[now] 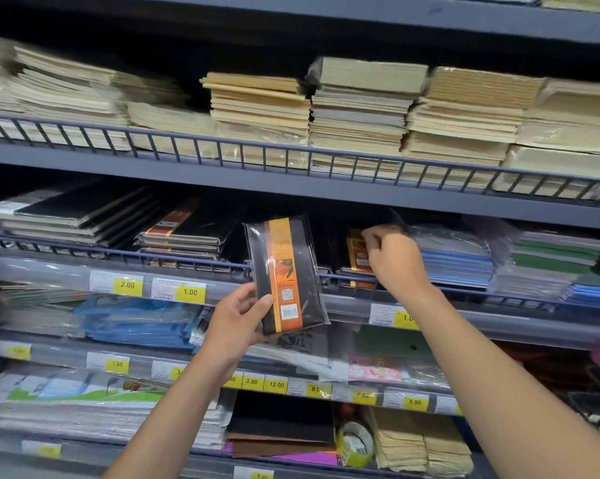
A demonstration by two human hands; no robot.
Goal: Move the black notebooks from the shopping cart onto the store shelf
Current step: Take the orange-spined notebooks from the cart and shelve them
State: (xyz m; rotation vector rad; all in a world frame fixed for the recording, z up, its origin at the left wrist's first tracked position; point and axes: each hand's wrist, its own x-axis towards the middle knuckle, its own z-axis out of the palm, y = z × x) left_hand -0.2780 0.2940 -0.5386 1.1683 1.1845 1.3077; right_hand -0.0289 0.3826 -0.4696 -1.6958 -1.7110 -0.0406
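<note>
My left hand (238, 321) holds a black notebook (286, 274) upright by its lower left corner; the notebook is plastic-wrapped with an orange band and a barcode, and it hangs in front of the middle shelf's rail (118, 252). My right hand (393, 259) reaches over the rail to the right, fingers pinching the top of black notebooks with orange bands (357, 255) standing on that shelf. More black notebooks lie stacked to the left (184, 236) and at the far left (73, 216). The shopping cart is out of view.
Cream paper stacks (360, 108) fill the upper shelf. Blue and green exercise books (454, 257) sit right of my right hand. Yellow price tags (189, 292) line the shelf edges. Lower shelves hold blue folders (139, 319), a tape roll (355, 444) and brown envelopes (423, 444).
</note>
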